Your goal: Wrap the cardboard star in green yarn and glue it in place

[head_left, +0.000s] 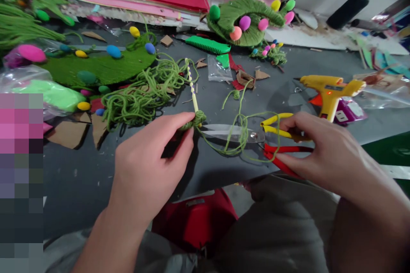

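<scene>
Between its thumb and fingers my left hand (150, 162) pinches a small bundle of green yarn (200, 117). A pale patterned stick (193, 89) stands up just behind that bundle; whether it is held too I cannot tell. My right hand (323, 149) grips scissors (230, 133) with one yellow and one red handle. Their blades point left, with the tips close to the bundle in my left hand. Loose green strands (241, 130) loop over the blades and handles. Past my left hand lies a tangled heap of green yarn (144, 89).
A yellow glue gun (323, 87) with a lit red light lies at the right. Behind are a green cutter knife (208, 44), a yarn-wrapped piece with colored balls (250, 21) and a similar green piece (105, 66). Cardboard scraps (68, 132) and a small plastic bag (219, 68) lie about.
</scene>
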`<state>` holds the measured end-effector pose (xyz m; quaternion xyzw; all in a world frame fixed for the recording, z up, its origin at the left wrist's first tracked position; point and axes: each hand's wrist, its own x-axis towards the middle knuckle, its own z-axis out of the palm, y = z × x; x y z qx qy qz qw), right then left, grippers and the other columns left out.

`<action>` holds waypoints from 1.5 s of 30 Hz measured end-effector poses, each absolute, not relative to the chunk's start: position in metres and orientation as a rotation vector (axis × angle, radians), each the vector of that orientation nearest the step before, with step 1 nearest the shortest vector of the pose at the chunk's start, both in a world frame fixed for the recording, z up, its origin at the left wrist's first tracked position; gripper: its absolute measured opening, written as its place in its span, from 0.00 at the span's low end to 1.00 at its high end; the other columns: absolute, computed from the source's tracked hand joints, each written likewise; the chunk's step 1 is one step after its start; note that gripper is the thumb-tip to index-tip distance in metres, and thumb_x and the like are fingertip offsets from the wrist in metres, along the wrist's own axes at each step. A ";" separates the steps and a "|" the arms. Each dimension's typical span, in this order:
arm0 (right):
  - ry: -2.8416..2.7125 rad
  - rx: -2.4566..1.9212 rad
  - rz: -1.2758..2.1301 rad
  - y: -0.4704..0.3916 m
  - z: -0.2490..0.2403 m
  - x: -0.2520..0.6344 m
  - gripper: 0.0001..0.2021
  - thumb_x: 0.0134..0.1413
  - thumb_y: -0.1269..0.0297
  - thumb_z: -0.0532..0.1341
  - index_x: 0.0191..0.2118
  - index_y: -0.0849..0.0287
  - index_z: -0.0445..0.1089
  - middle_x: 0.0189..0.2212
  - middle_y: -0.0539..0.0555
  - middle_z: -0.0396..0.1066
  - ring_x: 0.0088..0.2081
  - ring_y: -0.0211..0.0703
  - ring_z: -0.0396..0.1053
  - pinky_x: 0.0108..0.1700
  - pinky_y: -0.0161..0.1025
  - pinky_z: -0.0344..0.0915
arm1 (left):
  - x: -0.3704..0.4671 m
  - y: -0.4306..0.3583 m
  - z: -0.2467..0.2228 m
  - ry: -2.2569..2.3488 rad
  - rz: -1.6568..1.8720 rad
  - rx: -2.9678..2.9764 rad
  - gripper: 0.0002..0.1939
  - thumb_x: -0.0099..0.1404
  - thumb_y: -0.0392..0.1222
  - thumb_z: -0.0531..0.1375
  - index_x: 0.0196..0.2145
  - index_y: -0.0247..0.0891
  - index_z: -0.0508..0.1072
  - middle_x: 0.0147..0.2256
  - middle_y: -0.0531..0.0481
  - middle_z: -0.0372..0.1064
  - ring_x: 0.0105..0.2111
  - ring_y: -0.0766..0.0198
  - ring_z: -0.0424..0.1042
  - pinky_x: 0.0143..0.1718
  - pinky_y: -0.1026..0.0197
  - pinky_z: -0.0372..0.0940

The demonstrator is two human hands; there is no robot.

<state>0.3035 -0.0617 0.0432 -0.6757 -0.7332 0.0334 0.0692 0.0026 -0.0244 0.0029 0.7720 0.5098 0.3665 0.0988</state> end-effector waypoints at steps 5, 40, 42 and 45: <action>-2.195 -2.022 0.103 -0.061 0.041 0.304 0.15 0.45 0.57 0.68 0.39 0.52 0.68 0.33 0.49 0.75 0.32 0.49 0.73 0.35 0.42 0.63 | 0.005 -0.023 0.001 1.511 1.080 2.291 0.14 0.69 0.34 0.65 0.52 0.41 0.79 0.44 0.57 0.81 0.39 0.72 0.78 0.51 0.74 0.67; -1.679 -1.725 0.051 -0.045 0.042 0.288 0.09 0.62 0.68 0.64 0.46 0.55 0.78 0.46 0.56 0.80 0.48 0.50 0.78 0.52 0.49 0.74 | 0.018 -0.027 0.020 1.665 1.332 1.358 0.12 0.65 0.45 0.70 0.46 0.51 0.81 0.36 0.61 0.78 0.33 0.69 0.79 0.40 0.66 0.79; -1.759 -1.548 0.141 -0.047 0.042 0.264 0.08 0.61 0.72 0.65 0.44 0.53 0.77 0.45 0.55 0.79 0.48 0.50 0.78 0.53 0.50 0.74 | 0.018 -0.027 0.020 1.559 1.333 1.312 0.12 0.62 0.41 0.72 0.43 0.50 0.83 0.31 0.60 0.78 0.29 0.70 0.78 0.32 0.70 0.77; -1.895 -1.373 0.282 -0.049 0.040 0.234 0.09 0.61 0.70 0.67 0.45 0.48 0.77 0.44 0.53 0.80 0.47 0.50 0.78 0.50 0.52 0.77 | 0.018 -0.027 0.017 1.423 1.236 1.232 0.13 0.59 0.40 0.74 0.43 0.48 0.84 0.29 0.58 0.79 0.27 0.68 0.79 0.27 0.71 0.76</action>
